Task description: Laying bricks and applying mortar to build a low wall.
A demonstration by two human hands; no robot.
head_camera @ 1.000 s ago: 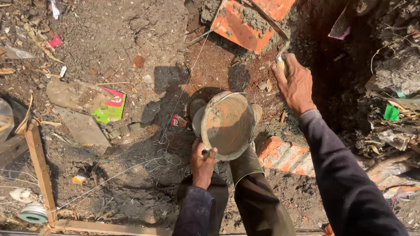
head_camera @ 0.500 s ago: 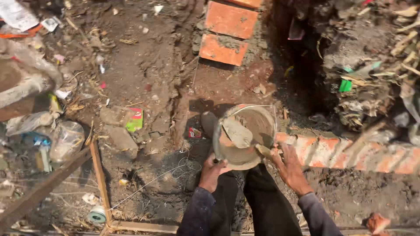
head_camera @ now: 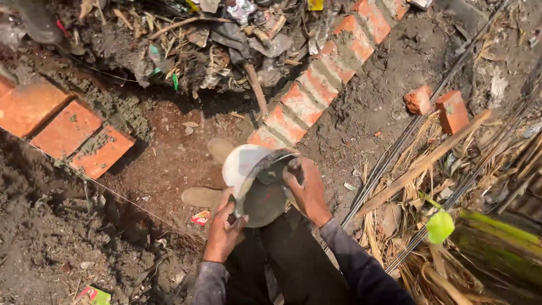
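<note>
Between your knees, your left hand point(head_camera: 223, 231) clamps the lower rim of a round, mortar-caked metal pan point(head_camera: 261, 189), tilted so its pale underside faces the ground. Your right hand point(head_camera: 307, 189) closes over the pan's upper edge; whether it also holds a tool, you cannot tell. Beyond the pan lies damp reddish soil, then a slanting course of rough orange bricks point(head_camera: 316, 93) with grey mortar joints. Farther left sit flat bricks point(head_camera: 68, 130); dry stalks and rubbish point(head_camera: 214, 45) heap behind.

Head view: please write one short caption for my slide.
Both hands, left and right, hold a round pan above a brick row.
</note>
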